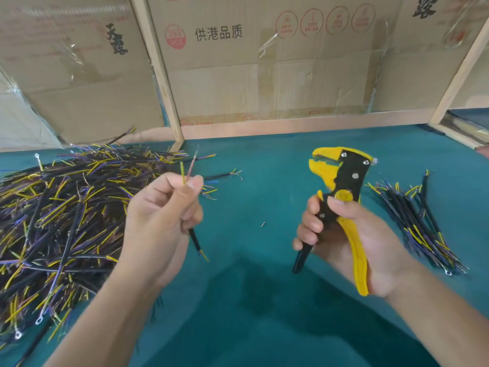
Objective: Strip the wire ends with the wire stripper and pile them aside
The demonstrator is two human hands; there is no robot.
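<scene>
Cardboard walls back our teal bench point(259, 165). Our left hand point(161, 215) pinches a wire point(194, 238), ends up; our right hand point(352, 239) grips the wire stripper point(341, 176), well apart. We should feed one end squarely between its parted jaws, then squeeze.

Place: a small workshop or hand-assembly station.
Bench: covered in teal felt-like cloth point(264, 181).
Backdrop: flattened cardboard cartons point(264, 75) with printed characters, held in bare wooden framing point(161, 75).
Stock: a big heap of cut wires point(60, 213) at left, a smaller pile point(420, 221) at right.
</scene>
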